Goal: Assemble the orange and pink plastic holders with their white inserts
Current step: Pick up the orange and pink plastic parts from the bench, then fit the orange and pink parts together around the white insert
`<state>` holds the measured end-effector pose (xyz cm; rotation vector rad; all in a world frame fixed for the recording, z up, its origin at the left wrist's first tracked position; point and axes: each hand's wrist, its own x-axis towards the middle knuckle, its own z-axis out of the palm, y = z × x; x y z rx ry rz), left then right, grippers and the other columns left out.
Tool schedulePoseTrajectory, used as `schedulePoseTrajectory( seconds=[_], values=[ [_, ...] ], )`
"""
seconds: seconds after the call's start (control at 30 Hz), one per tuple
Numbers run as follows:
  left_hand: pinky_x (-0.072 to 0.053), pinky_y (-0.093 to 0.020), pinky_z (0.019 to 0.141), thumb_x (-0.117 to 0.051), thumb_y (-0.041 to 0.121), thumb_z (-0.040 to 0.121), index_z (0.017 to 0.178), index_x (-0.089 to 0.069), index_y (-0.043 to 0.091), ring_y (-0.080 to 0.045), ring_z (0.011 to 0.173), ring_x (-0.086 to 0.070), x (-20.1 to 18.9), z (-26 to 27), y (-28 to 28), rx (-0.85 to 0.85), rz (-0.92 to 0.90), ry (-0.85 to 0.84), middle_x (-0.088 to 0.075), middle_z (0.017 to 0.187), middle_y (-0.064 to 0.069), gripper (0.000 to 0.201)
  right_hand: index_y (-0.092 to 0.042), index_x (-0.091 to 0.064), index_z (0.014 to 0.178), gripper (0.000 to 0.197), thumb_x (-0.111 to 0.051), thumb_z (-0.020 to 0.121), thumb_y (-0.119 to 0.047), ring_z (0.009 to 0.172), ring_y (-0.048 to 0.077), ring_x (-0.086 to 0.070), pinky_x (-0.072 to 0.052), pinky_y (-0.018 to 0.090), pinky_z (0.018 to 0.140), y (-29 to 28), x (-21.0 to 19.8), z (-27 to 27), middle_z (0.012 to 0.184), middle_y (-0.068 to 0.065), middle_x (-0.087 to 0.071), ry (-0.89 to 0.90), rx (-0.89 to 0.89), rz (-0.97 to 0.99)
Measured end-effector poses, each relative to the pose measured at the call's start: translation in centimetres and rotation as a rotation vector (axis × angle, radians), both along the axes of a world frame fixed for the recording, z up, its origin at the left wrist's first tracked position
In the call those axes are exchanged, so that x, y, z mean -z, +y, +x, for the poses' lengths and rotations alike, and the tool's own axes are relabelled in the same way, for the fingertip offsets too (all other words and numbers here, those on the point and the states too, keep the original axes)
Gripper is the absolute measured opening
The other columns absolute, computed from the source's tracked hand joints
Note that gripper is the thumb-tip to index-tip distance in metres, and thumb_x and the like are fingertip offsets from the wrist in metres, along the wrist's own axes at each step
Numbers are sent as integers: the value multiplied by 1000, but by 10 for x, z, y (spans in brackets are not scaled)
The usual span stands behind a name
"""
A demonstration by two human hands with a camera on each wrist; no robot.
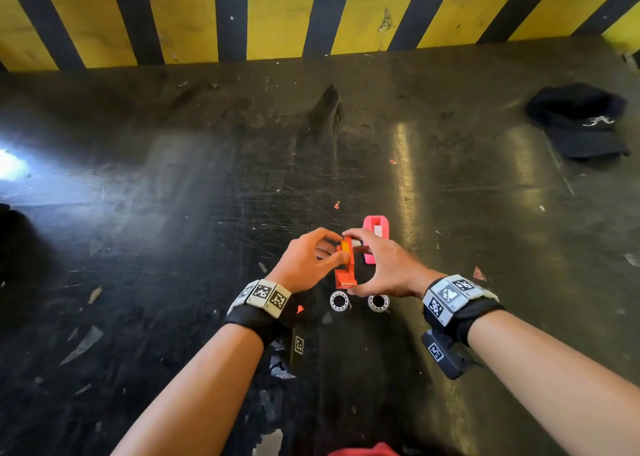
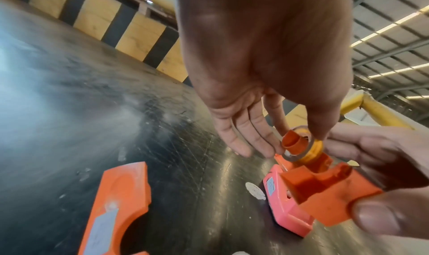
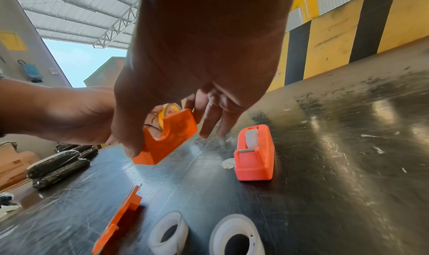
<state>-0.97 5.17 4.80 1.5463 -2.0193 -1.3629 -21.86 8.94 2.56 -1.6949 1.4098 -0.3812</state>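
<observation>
My right hand [image 1: 349, 263] grips an orange holder [image 1: 344, 272] by its ends, lifted just off the dark table; its thumb and fingers show around the orange holder [image 3: 169, 137] in the right wrist view. My left hand [image 1: 338, 248] pinches a yellow tape roll [image 2: 311, 148] on an orange spool [image 2: 292, 141] at the holder's open slot. A pink holder [image 1: 375, 234] with a white insert [image 3: 252, 137] in it stands just beyond. Two white rolls [image 1: 339, 300] [image 1: 378, 302] lie near my wrists. A loose orange piece [image 2: 116, 204] lies flat beside them.
A black cap [image 1: 578, 120] lies at the far right of the scratched table [image 1: 173, 213]. A yellow and black striped wall [image 1: 277, 16] runs along the back edge. Several black wrapped rolls [image 3: 58, 165] sit off the table's left side.
</observation>
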Motion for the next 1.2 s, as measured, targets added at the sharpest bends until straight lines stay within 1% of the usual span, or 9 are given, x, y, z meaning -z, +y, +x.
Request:
schedulePoseTrajectory(
  seconds=[0.2, 0.4, 0.5, 0.57, 0.67, 0.8, 0.97, 1.1, 1.2],
  values=[
    [-59, -36, 100, -73, 27, 93, 124, -63, 18, -12, 111, -71, 4, 5, 5, -17, 119, 30, -73, 119, 0, 33, -33, -40, 147, 99, -96, 65, -39, 130, 16, -56, -49, 40, 110, 3, 1, 9, 135, -6, -60, 15, -48, 10],
    [-59, -22, 84, -78, 23, 87, 110, -67, 18, -9, 92, -74, 15, 23, 4, -172, 42, 54, -75, 101, 4, 27, -30, -38, 151, 101, -95, 67, -32, 133, 18, -54, -46, 33, 107, 3, 6, -1, 144, -3, -54, 35, -20, 61],
    [-60, -27, 83, -82, 25, 81, 110, -64, 21, -14, 91, -70, 33, 32, 6, -32, -30, -176, -70, 102, 1, 34, -33, -37, 148, 97, -94, 70, -28, 130, 21, -56, -43, 28, 99, 4, 10, -12, 141, -2, -53, 59, 3, 101],
    [-60, -39, 89, -79, 28, 80, 114, -63, 23, -21, 97, -67, 46, 32, 11, 68, -66, -354, -65, 108, -2, 38, -35, -36, 147, 95, -92, 72, -26, 129, 21, -56, -42, 29, 99, 4, 14, -15, 138, -2, -54, 66, 9, 116],
    [-55, -42, 97, -74, 31, 87, 124, -61, 22, -28, 111, -64, 59, 25, 17, 164, -118, -518, -62, 120, -6, 40, -37, -32, 150, 99, -92, 71, -27, 130, 20, -57, -44, 32, 99, 3, 17, -15, 143, 1, -54, 59, 23, 126],
    [-44, -48, 110, -70, 45, 87, 140, -51, 29, -27, 134, -49, 60, 18, 20, 326, -258, -607, -51, 144, -2, 58, -37, -28, 156, 106, -92, 72, -28, 130, 19, -59, -43, 31, 101, 2, 22, -15, 151, 2, -50, 41, 44, 120],
    [-40, -45, 105, -73, 54, 80, 139, -55, 32, -25, 130, -48, 59, -2, 29, 618, -360, -707, -58, 138, 3, 66, -37, -29, 155, 106, -93, 71, -31, 122, 15, -59, -41, 28, 98, 6, 27, -17, 146, 4, -54, 42, 85, 83],
    [-43, -43, 99, -69, 47, 86, 129, -63, 30, -25, 120, -55, 61, -6, 32, 584, -371, -676, -67, 124, 3, 47, -35, -28, 157, 106, -92, 72, -32, 122, 13, -55, -40, 27, 99, 11, 23, -21, 149, 2, -51, 50, 73, 65],
    [-53, -37, 96, -76, 38, 82, 118, -68, 29, -16, 108, -65, 51, 3, 23, 308, -252, -376, -73, 112, 8, 38, -37, -27, 157, 107, -90, 71, -33, 129, 17, -55, -44, 33, 106, 13, 17, -27, 157, -1, -45, 35, 84, 62]
  ],
)
